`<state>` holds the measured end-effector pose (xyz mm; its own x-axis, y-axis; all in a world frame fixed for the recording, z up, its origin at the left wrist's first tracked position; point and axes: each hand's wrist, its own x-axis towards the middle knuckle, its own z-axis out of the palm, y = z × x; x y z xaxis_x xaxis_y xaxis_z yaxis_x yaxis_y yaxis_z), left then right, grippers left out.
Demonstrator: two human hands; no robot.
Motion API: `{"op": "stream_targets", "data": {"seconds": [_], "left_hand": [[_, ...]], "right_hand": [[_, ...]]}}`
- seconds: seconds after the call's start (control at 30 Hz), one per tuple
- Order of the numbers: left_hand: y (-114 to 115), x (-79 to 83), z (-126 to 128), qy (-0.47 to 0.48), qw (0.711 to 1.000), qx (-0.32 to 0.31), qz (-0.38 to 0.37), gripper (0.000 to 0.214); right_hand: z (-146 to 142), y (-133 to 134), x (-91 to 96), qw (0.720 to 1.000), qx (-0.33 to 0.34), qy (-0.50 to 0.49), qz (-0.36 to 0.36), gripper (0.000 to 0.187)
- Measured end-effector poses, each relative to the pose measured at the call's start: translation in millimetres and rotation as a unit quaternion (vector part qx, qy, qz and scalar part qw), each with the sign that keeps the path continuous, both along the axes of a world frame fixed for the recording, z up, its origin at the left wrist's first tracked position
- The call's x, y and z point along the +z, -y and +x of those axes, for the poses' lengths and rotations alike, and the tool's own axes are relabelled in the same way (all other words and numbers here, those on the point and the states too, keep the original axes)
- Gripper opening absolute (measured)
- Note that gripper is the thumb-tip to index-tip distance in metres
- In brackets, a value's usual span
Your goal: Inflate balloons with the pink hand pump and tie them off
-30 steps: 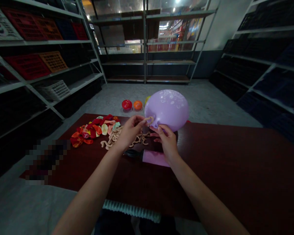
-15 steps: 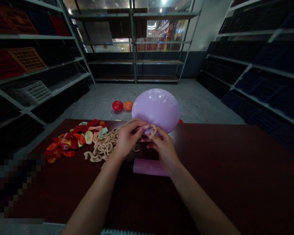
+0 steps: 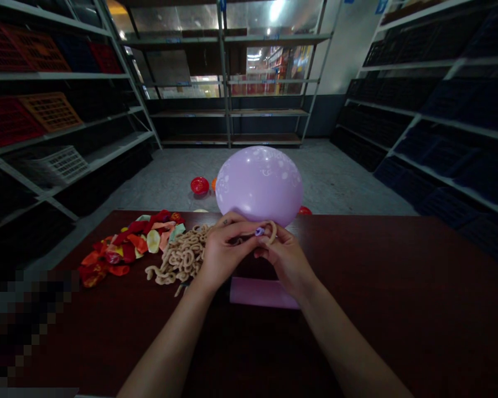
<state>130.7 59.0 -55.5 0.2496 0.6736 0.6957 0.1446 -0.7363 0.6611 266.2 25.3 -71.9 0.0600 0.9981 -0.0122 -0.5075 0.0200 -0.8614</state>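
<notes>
With the purple balloon (image 3: 259, 182) at the far edge of the worktop (image 3: 390, 287), we have brought our left grip (image 3: 224, 246), seemingly pinching the neck (image 3: 259, 231), closer to our right grip (image 3: 291, 260), now pinched on the tan loop (image 3: 273, 232), so neck and loop appear to be worked together.

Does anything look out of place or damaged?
Possibly: a red balloon sits on the floor beyond the table, apart from the limp balloons heaped on top, so it looks stray. The held purple balloon shows no damage.
</notes>
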Motion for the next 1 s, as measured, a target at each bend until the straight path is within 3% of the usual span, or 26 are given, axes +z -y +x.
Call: {"op": "stream_targets", "data": {"seconds": [0.13,0.2,0.43,0.67,0.83,1.0], "left_hand": [[6,-2.0,7,0.055,0.996,0.043,-0.053,0.009],[7,-3.9,9,0.053,0.995,0.066,-0.044,0.008],[8,-7.7,1,-0.055,0.986,0.134,0.084,0.012],[5,-12.1,-13,-0.166,0.95,0.115,0.238,0.023],[11,-1.6,-15,-0.266,0.888,0.096,0.363,0.029],[15,7.6,-14,-0.287,0.875,0.091,0.379,0.025]], "right_hand": [[0,-2,1.9,0.998,-0.014,0.064,0.012,0.021],[0,-2,2.3,0.997,-0.023,0.078,0.008,0.025],[1,-5,0.2,0.992,-0.026,0.122,0.012,0.03],[-1,-7,-5.7,0.998,0.03,0.054,0.021,0.053],[1,-5,-2.4,0.994,-0.012,0.111,-0.009,0.042],[4,-3,-0.3,0.99,-0.011,0.132,-0.038,0.037]]}}
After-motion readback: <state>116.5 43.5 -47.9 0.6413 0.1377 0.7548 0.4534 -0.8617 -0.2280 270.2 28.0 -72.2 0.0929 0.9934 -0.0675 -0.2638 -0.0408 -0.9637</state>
